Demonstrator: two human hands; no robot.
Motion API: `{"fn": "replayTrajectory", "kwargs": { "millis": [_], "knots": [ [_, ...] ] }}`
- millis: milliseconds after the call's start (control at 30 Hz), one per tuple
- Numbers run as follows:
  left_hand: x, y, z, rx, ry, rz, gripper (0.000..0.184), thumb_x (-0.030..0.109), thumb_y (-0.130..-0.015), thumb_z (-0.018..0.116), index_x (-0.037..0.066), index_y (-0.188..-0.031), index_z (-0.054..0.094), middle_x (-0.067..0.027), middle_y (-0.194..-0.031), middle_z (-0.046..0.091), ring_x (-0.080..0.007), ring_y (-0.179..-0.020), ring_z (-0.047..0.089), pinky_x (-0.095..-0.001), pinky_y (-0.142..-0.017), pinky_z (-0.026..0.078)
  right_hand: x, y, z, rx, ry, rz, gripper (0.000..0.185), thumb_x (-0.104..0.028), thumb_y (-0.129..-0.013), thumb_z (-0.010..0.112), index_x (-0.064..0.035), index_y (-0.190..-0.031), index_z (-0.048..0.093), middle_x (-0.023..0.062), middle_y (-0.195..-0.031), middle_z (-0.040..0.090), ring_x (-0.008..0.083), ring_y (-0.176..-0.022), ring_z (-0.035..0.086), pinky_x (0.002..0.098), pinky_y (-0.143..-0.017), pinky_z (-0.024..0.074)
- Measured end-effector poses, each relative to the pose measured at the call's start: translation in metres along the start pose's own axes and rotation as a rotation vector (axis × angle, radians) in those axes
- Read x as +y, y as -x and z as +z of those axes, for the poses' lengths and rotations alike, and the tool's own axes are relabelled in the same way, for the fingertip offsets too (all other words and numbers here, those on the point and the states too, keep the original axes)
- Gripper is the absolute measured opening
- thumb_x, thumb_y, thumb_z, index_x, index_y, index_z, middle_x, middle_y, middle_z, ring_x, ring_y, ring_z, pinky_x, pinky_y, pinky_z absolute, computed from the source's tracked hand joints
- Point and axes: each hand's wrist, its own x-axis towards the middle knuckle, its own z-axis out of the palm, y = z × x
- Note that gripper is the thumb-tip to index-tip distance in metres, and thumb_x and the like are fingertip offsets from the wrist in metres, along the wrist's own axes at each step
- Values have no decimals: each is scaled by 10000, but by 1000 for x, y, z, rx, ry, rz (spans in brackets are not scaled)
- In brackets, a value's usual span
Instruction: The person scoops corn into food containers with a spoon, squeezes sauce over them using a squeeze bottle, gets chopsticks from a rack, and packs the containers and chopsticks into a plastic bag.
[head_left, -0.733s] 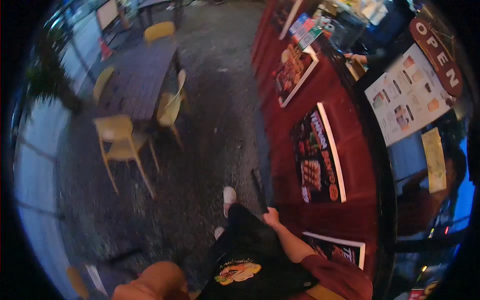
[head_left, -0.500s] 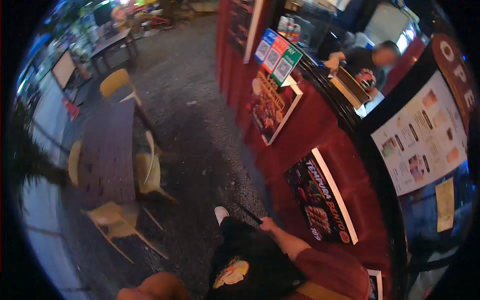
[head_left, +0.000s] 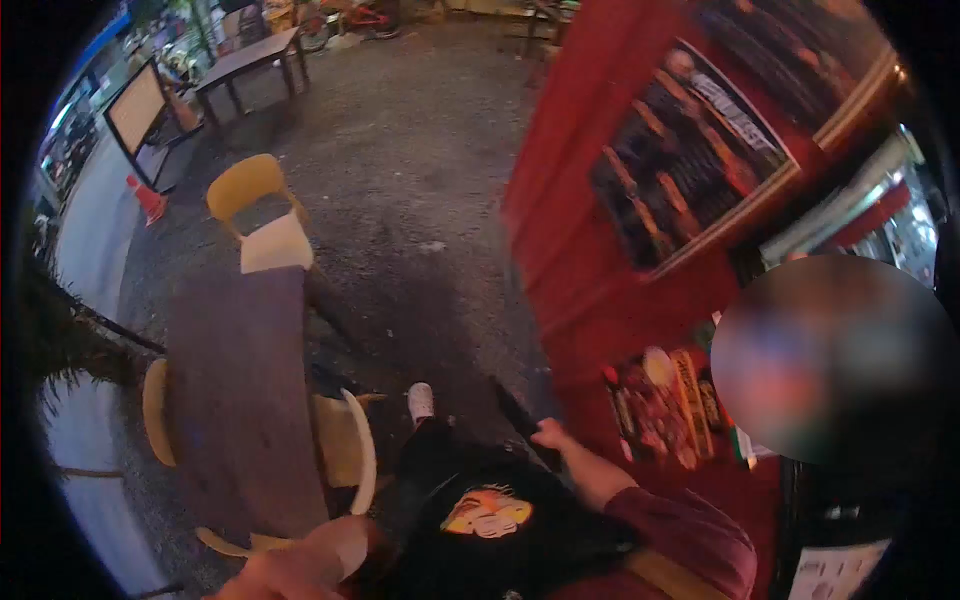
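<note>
My right hand is closed round one end of a long dark object, which points forward and down over the pavement beside the red wall. At the bottom left, my left hand is blurred close to the camera, near the dark wooden table; its fingers cannot be made out. Between my arms is a black garment with a colourful print. One white shoe shows ahead of it.
Yellow chairs stand round the table on my left. A red wall with food posters runs along my right. Farther ahead are an orange cone, a framed board and another table.
The view has moved forward along the wall. The near table now lies closer on my left, and the counter with the person behind it has left the view. My right hand keeps its hold.
</note>
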Motion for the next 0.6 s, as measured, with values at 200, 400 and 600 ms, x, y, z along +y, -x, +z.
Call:
{"fn": "replayTrajectory", "kwargs": {
  "millis": [200,400,600],
  "knots": [
    [-119,-103,-170,13,-73,22,188,74,-971,596,198,-842,653,74,-514,534,-37,-404,358,-269,-443,203,-124,-130,-126,125,-97,18,466,-307,-765,792,-85,-1175,782,217,-1132,765,378,-1072,744,478,-942,580],
    [-308,-235,-294,70,-74,53,179,173,-989,618,272,-1031,761,72,-530,573,-33,-407,362,-267,-454,197,-217,-329,-220,307,-167,-71,372,-235,-756,743,-45,-1074,785,214,-1005,774,384,-981,759,488,-869,578],
    [-480,-391,-405,54,178,204,108,280,-975,664,273,-876,707,99,-534,556,-31,-408,342,-263,-463,208,-309,-555,-342,376,-412,-27,360,-260,-739,767,-38,-1023,775,224,-969,765,402,-964,752,493,-843,572]
  ]
}}
